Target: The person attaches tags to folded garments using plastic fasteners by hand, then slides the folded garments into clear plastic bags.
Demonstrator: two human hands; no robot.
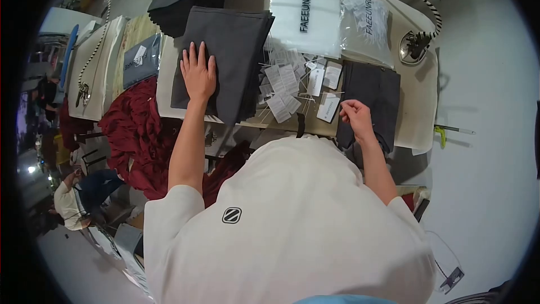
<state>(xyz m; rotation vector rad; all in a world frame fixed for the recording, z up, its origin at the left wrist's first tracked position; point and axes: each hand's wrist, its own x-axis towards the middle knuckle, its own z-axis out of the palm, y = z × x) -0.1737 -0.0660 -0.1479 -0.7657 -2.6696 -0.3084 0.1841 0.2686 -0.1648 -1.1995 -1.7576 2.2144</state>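
Note:
My left hand (199, 73) lies flat, fingers spread, on a stack of folded dark grey cloth (233, 36). My right hand (358, 119) is closed in a pinch over the left edge of a folded dark garment (374, 87). What its fingertips hold, if anything, is too small to make out. Just left of them lies a white hang tag (328, 107) with dark print. Several more tags and printed care labels (282, 80) with thin strings are scattered between the stack and the garment.
Two packs of clear printed bags (305, 14) (367, 21) lie at the back of the table. An iron (413, 48) with a striped cord rests at the right. Dark red cloth (135, 135) hangs at left, near a bagged garment (142, 59). Another person (70, 205) is at lower left.

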